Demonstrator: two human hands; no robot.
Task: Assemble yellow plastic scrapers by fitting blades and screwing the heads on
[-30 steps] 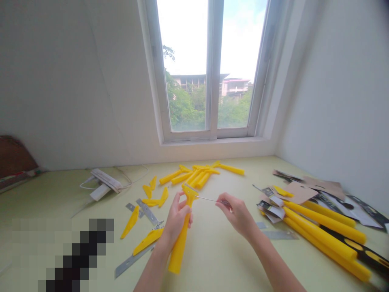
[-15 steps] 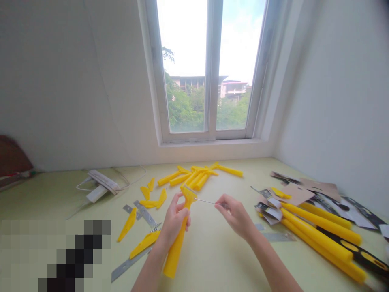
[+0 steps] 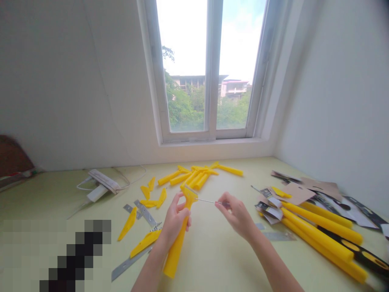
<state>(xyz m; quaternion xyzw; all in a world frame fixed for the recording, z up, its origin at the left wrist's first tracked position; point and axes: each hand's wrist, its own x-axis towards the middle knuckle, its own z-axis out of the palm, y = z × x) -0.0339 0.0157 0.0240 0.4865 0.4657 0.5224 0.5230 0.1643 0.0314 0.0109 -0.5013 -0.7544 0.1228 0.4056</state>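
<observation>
My left hand [image 3: 175, 222] is wrapped around the upper handle of a yellow scraper [image 3: 174, 257], its head tilted up and away from me. A screwdriver [image 3: 207, 201] is pinched in my right hand [image 3: 235, 213]; its thin metal shaft points left, with the tip at the side of the scraper's head. The screwdriver's handle is mostly hidden by my fingers. Left of my left hand lie a yellow plastic piece [image 3: 145, 244], a long metal blade [image 3: 126, 265] and a small pile of screws [image 3: 156, 227].
Several yellow scraper handles [image 3: 194, 177] lie at the back of the table [image 3: 219, 259]. To the right are long yellow handles [image 3: 319, 235], cardboard packaging [image 3: 296, 191] and a flat metal blade [image 3: 279, 236]. A power strip [image 3: 103, 181] with cables sits at the back left, below the window [image 3: 212, 136].
My right hand's fingers have shifted slightly around the screwdriver, whose tip stays at the scraper's head. My left hand and the scraper have barely moved.
</observation>
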